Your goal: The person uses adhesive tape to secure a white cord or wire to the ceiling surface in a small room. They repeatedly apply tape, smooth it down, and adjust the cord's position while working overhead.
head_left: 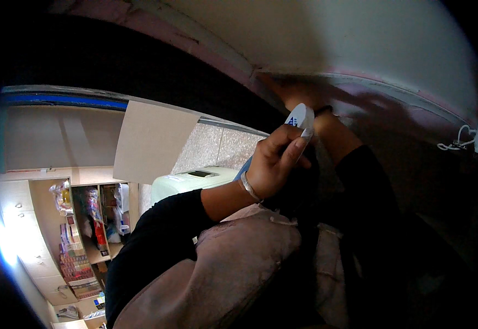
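Tube [299,118] white, up near the ceiling seam | left hand [274,162] fingers wrapped tight round it | right hand [299,93] pressed on the seam, blurry, can't tell its fingers | green appliance [192,183] below

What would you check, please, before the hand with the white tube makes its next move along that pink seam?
1. Left hand has a firm hold on the white tube: ok, fingers wrap it and the index finger lies along it.
2. Tube tip is on the pink seam: cannot tell, the tip is hidden behind the hands.
3. Right hand is up at the seam: ok, but blurred and in shadow.
4. Seam ahead is well lit: not ok, a shadow falls over it.
5. White cord hangs apart from both hands: ok.
6. Tube is open or capped: cannot tell.
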The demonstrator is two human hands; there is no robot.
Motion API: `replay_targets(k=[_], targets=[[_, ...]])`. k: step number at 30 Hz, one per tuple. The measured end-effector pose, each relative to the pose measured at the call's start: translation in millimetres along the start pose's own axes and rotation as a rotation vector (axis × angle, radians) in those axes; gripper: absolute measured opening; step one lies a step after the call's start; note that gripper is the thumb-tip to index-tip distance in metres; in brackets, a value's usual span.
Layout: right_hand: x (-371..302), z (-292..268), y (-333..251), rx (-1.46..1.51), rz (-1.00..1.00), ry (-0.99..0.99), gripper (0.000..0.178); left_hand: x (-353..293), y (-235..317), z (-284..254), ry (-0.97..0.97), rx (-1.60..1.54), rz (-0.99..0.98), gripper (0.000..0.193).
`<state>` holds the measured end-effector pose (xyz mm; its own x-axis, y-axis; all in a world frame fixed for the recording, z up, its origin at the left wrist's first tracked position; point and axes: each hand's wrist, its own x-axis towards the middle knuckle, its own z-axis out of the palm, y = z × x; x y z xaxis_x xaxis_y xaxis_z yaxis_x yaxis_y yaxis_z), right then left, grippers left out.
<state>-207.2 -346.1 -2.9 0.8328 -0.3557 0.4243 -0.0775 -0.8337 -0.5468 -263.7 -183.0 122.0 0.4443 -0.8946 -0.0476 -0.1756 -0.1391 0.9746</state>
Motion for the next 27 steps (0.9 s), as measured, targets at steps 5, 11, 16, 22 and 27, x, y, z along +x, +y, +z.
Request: replay_targets(k=[5, 11, 16, 22, 27], targets=[[6, -9, -22, 0.384, 0.171, -0.027, 0.076, -1, -5, -2, 0.024, -0.023, 0.007, 0.017], [11, 3, -19, 0.423, 0.125, 0.007, 0.076, 3, -8, 1, 0.013, -0.090, 0.014, 0.016], [-1, -2, -1, 0.279, -0.017, 0.107, 0.067, 8, -3, 10, -0.070, -0.097, -0.009, 0.014], [-124, -29, -40, 0.357, 0.223, 0.219, 0.063, 30, 47, 4, -0.433, 0.180, 0.246, 0.012], [-231, -47, -54, 0.382, 0.584, 0.190, 0.060, 57, 80, 39, -0.913, 0.043, 0.000, 0.016]])
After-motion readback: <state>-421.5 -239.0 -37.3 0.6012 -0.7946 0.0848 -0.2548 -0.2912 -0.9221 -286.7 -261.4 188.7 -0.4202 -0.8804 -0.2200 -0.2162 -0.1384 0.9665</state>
